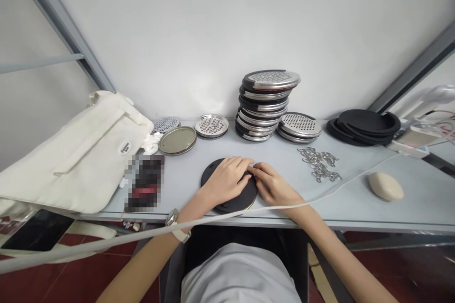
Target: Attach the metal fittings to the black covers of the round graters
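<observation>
A black round cover lies flat near the table's front edge, with a thin gold-coloured rim showing at its lower right. My left hand rests over it, fingers reaching to its far right edge and thumb bent on top. At that same edge my right hand is closed, thumb and forefinger pinching the cover beside the left fingertips. Exactly what lies between the fingertips is hidden. Behind the hands stands a tall, uneven stack of metal grater discs with black rims.
A shorter grater stack, black covers and metal clips sit to the right, with a beige oval object. Leftward are an olive lid, a loose grater disc and a cream bag. A white cable crosses in front.
</observation>
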`<state>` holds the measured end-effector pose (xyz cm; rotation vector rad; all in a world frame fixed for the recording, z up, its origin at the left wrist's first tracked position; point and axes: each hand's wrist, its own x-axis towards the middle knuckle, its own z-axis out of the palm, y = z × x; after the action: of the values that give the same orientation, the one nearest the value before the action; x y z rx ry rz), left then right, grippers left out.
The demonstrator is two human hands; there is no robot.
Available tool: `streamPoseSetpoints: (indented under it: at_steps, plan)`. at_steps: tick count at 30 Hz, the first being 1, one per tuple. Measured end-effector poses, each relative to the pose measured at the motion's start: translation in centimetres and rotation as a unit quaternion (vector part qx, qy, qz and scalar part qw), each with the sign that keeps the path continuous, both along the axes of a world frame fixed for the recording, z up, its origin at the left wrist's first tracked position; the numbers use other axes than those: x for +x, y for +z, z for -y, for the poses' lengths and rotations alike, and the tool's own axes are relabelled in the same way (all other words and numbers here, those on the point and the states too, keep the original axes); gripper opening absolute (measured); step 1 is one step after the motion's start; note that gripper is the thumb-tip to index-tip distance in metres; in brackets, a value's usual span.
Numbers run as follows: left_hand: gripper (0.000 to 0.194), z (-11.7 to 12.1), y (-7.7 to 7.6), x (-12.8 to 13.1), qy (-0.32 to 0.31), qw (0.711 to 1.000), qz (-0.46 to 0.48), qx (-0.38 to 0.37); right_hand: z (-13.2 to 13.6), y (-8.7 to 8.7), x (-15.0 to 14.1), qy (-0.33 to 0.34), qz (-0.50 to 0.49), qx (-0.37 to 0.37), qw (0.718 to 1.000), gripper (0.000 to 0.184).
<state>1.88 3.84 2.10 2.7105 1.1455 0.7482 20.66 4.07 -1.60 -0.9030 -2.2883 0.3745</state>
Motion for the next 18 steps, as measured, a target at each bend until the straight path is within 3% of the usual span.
streamPoseSetpoints:
  at_steps: [10,18]
  plan:
    - [0.030,-0.1,0.0,0.0,-0.003,1.000,0.007,-0.003,1.3,1.7,-0.2,-0.014,0.037,-0.030,0.999,0.042]
    - [0.026,-0.1,0.0,0.0,0.004,1.000,0.016,-0.002,2.6,2.9,0.1,-0.032,0.104,-0.025,0.994,0.068]
